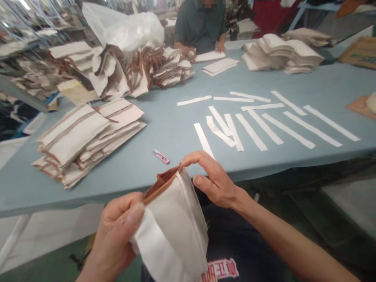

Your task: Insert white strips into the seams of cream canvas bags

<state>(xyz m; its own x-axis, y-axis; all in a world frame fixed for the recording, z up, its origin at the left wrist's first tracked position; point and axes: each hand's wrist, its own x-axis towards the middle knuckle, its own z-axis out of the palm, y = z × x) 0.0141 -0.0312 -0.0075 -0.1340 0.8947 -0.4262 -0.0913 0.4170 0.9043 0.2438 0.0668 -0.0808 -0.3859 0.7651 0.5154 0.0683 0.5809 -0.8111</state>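
In front of my body, over the near table edge, I hold a cream fabric pouch (179, 219) with a brown-lined opening at its top. My left hand (120, 227) pinches the pouch's left rim, with the thumb on the near side. A white strip (160, 246) hangs down from beneath that thumb. At the upper right corner, the fingertips of my right hand (216, 180) touch the rim; its index finger is curved and its thumb stands apart from the fabric. Pink thread snips (161, 156) lie on the table just beyond the pouch.
Several white strips (251, 131) are spread across the blue-grey table (164, 117). Stacked cream pouches (85, 137) lie at left, with a larger heap (117, 70) and a plastic bag (126, 29) behind. A co-worker (199, 27) handles fabric across the table. More cream pieces (279, 53) lie at the back right.
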